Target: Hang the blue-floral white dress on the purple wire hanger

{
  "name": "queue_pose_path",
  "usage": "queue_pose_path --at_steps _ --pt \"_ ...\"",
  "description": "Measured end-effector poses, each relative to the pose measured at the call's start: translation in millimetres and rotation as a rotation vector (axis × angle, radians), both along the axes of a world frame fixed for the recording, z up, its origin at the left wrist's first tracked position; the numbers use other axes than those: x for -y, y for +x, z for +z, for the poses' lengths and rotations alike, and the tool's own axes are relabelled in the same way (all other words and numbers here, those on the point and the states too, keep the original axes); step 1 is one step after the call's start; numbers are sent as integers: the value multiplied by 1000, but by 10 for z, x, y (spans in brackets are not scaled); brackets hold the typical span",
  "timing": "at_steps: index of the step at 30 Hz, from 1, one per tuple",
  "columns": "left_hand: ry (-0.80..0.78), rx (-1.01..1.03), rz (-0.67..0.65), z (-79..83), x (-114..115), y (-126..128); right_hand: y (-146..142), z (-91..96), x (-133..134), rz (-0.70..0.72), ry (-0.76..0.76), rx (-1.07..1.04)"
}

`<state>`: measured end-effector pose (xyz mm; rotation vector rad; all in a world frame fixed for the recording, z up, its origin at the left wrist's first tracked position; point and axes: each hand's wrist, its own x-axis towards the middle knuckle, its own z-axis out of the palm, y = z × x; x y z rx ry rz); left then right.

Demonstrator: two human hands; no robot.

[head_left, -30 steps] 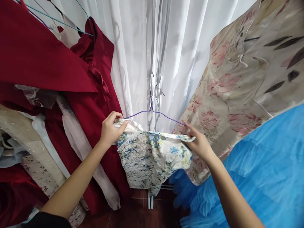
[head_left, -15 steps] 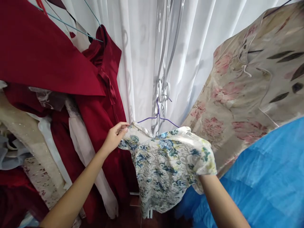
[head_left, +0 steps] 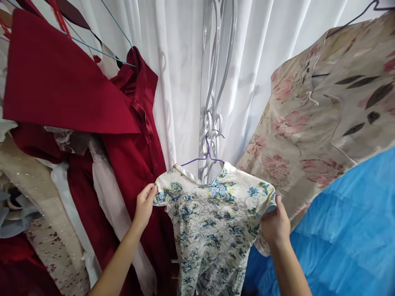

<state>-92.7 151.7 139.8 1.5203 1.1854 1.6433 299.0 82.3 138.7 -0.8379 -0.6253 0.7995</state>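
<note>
A small white dress with a blue and green floral print (head_left: 212,222) hangs on a purple wire hanger (head_left: 207,155), whose hook sits on a white metal scroll bar (head_left: 212,123) in front of white curtains. My left hand (head_left: 144,205) pinches the edge of the dress's left short sleeve. My right hand (head_left: 275,224) is closed on the hem of its right sleeve. The dress hangs flat and open, facing me.
Dark red garments (head_left: 92,107) on wire hangers crowd the left, with cream and white clothes (head_left: 58,193) below them. On the right a beige fabric with pink flowers (head_left: 317,119) hangs over bright blue tulle (head_left: 339,238). White curtains (head_left: 173,61) fill the back.
The dress was bunched below the hanger a second ago; now it is pulled up over the hanger's shoulders and spread out. Both hands have moved down to the sleeve ends.
</note>
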Motion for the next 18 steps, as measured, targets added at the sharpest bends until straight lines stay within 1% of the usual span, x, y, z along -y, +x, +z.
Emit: queue_pose_path --at_steps 2,5,8,10,11,13,15,17,18 --pt "1 119 2 36 68 38 7 73 107 -84 -6 -2" --pt "17 216 26 194 184 107 16 309 103 -129 37 32" --pt "31 221 48 334 333 152 47 593 -32 -90 75 53" --pt "34 238 78 342 432 140 46 748 -99 -18 89 82" --pt "31 243 97 308 475 114 29 803 -101 15 100 102" --pt "9 214 147 154 548 26 -41 847 -15 81 109 171" --pt "-24 141 212 -101 609 -66 -142 790 193 137 100 284" --pt "-34 49 258 -417 668 -87 -241 649 487 157 80 446" --pt "-37 2 264 -577 700 -49 -283 563 648 158 71 537"
